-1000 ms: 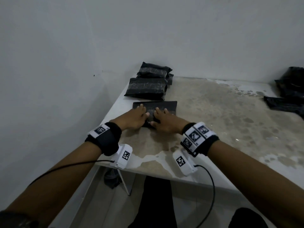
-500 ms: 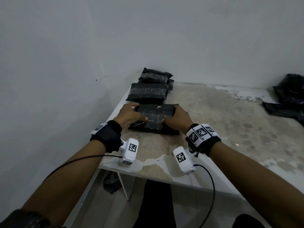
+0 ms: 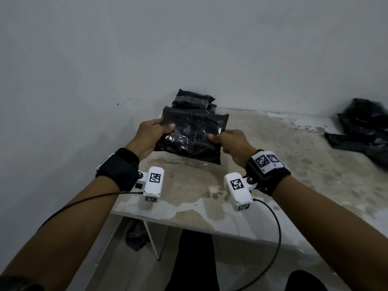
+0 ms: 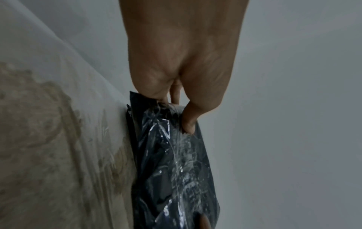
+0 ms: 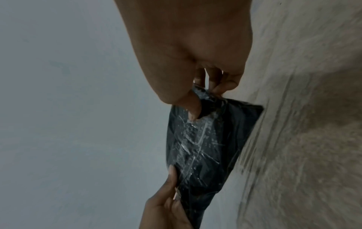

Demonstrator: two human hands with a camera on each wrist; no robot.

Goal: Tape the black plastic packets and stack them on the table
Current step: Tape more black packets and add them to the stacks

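A black plastic packet (image 3: 194,137) with shiny clear tape across it is lifted off the table and tilted up toward me. My left hand (image 3: 154,133) grips its left edge, thumb on the front. My right hand (image 3: 228,141) pinches its right edge. In the left wrist view the packet (image 4: 176,162) hangs below my left hand (image 4: 182,111). The right wrist view shows the packet (image 5: 203,147) pinched by my right hand (image 5: 203,99). Behind it, taped packets (image 3: 193,100) lie stacked against the wall.
The stained white table (image 3: 262,164) stands in a corner, with walls on the left and behind. A heap of loose black plastic bags (image 3: 365,129) lies at the far right. The table's near edge (image 3: 199,223) is close to my wrists.
The packet lay flat on the table under both hands. Both hands took hold of its side edges, lifted it and tipped its face toward me.
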